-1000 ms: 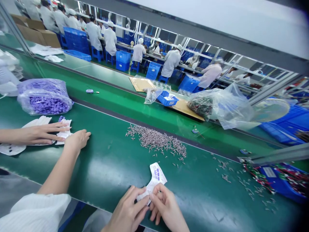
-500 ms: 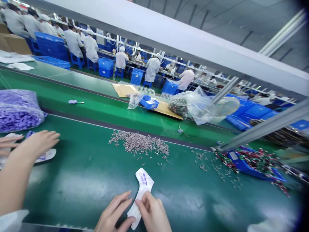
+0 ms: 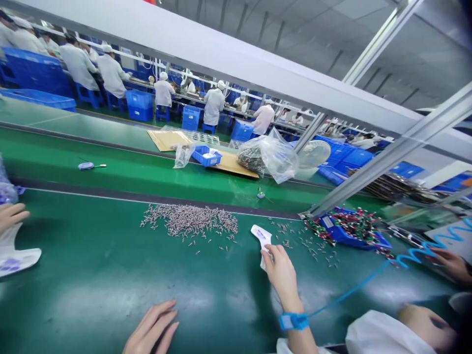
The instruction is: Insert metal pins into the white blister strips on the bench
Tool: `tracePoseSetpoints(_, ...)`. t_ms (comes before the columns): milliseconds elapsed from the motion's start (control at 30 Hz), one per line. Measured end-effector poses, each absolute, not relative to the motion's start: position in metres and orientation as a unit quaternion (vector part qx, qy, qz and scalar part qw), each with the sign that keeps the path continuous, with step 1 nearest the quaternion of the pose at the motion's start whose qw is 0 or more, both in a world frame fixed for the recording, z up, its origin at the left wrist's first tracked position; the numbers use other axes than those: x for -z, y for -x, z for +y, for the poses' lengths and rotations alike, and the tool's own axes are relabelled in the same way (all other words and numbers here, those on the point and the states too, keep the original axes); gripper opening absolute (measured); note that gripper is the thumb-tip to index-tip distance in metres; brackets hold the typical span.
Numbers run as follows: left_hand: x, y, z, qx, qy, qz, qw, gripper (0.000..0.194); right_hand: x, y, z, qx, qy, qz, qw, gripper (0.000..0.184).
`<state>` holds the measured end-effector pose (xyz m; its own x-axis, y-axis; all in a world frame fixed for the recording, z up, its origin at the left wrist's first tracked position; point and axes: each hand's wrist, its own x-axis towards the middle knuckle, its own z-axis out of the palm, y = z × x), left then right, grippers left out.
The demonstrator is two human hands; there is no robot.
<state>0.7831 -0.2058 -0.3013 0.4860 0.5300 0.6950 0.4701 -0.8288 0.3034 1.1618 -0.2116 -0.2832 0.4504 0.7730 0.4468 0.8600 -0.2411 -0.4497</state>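
My right hand (image 3: 283,275) pinches the lower end of a white, bent plastic shell (image 3: 261,235) with purple marks or parts on its upper face. It holds the shell over the green work surface (image 3: 206,295), left of some scattered small metal pieces (image 3: 313,246). A blue wrist strap (image 3: 294,321) with a coiled cord circles my right wrist. Near the front edge rests my left hand (image 3: 153,328), fingers apart and nothing in them. Beyond it lies a wide heap of small metal pieces (image 3: 191,220).
A co-worker's hand (image 3: 13,216) is at the left, by another white shell (image 3: 22,260). At the right stand a blue bin (image 3: 332,228) of wired parts and another person's hand (image 3: 452,265). A slanted metal post (image 3: 342,184) rises behind the bin. Along the back runs a green belt (image 3: 129,172).
My right hand has carried the white shell forward and to the right, away from my left hand. My left hand has let go of it. The view has turned to the right.
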Motion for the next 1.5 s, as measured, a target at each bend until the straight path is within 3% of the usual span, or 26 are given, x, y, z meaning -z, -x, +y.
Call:
tracePoseSetpoints(233,0.297,-0.787,-0.205,-0.434,-0.851,0.293,0.032,0.023,0.291,-1.124,-0.152,0.018,0.689,-0.627,0.363,0.02)
tracePoseSetpoints(533,0.303,-0.789,-0.201,-0.387,-0.829,0.374,0.153,0.018,0.287,-1.109,-0.159,-0.031,0.685,-0.616,0.388,0.03)
tracePoseSetpoints(733,0.283,-0.818,-0.184,-0.381,-0.779,0.394,0.304,0.019,0.281,-1.05,-0.179,-0.223,0.598,-0.596,0.487,0.03)
tracePoseSetpoints(900,0.277,-0.84,-0.172,-0.398,-0.73,0.396,0.389,0.018,0.28,-1.006,-0.194,-0.391,0.503,-0.597,0.487,0.026)
tracePoseSetpoints(1133,0.282,-0.84,-0.169,-0.387,-0.696,0.418,0.437,0.024,0.285,-0.997,-0.192,-0.398,0.501,-0.566,0.52,0.028)
tracePoseSetpoints(1500,0.281,-0.846,-0.166,-0.385,-0.702,0.433,0.415,0.025,0.288,-0.997,-0.191,-0.263,0.45,-0.661,0.541,0.027)
